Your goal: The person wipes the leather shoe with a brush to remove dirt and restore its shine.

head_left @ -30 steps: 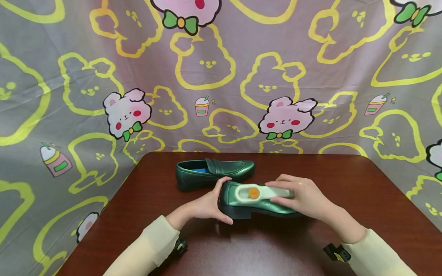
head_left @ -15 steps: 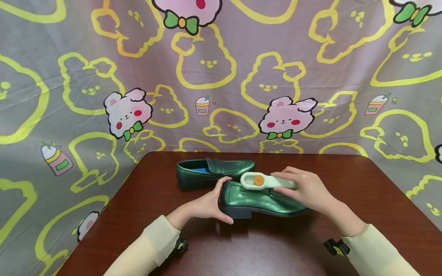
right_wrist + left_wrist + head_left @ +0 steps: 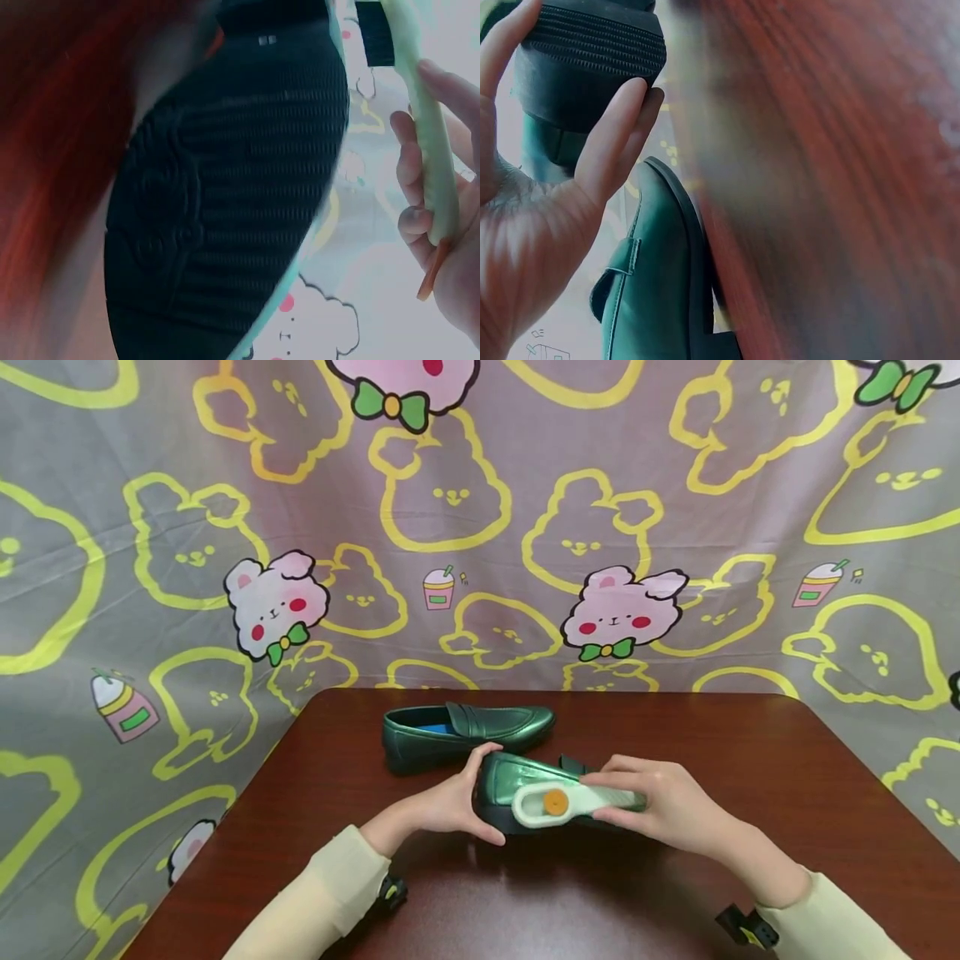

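My left hand [image 3: 453,800] grips a dark green loafer [image 3: 517,775] round its heel, thumb on the near side and fingers on the far side. The loafer is raised off the table, and its ribbed black sole [image 3: 247,180] shows in the right wrist view. In my right hand [image 3: 667,797] is a pale green shoe brush [image 3: 534,817] with an orange round button on its head. Its dark bristles [image 3: 376,34] appear in the right wrist view. In the head view the brush overlaps the loafer's near side. The loafer's toe is hidden behind the brush and right hand.
Behind the held shoe, a second green loafer [image 3: 420,752] with a blue insole stands on the reddish-brown table [image 3: 750,735], toe to the right. A patterned cloth [image 3: 480,568] hangs at the back and the sides.
The brush went up to the loafer's top edge, then came down over its near side. The left hand has stayed in place round the heel, while the loafer's near side tips slightly.
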The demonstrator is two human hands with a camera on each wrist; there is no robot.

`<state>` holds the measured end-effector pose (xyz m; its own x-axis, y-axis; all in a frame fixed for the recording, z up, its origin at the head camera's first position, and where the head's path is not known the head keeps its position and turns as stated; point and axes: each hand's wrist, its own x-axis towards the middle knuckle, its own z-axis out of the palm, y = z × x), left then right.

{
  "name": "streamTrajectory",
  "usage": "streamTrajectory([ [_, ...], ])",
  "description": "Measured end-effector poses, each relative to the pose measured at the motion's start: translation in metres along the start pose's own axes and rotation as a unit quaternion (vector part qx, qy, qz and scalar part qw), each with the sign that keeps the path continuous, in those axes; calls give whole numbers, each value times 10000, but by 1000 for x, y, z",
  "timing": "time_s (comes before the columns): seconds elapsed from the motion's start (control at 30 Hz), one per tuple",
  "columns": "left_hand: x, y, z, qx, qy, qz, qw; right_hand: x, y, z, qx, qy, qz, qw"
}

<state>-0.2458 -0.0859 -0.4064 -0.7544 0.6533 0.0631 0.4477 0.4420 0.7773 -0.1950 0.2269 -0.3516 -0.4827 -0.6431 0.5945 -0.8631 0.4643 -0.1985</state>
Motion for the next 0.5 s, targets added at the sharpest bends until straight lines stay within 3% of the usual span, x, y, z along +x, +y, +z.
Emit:
streamTrajectory([
  [0.17,1,-1,0,-12,-9,15,10000,-1,-1,4,-51,-272,39,9996],
  [0.5,-1,0,0,-269,-79,-69,9996,2,20,-2,-639,322,1128,9910],
])
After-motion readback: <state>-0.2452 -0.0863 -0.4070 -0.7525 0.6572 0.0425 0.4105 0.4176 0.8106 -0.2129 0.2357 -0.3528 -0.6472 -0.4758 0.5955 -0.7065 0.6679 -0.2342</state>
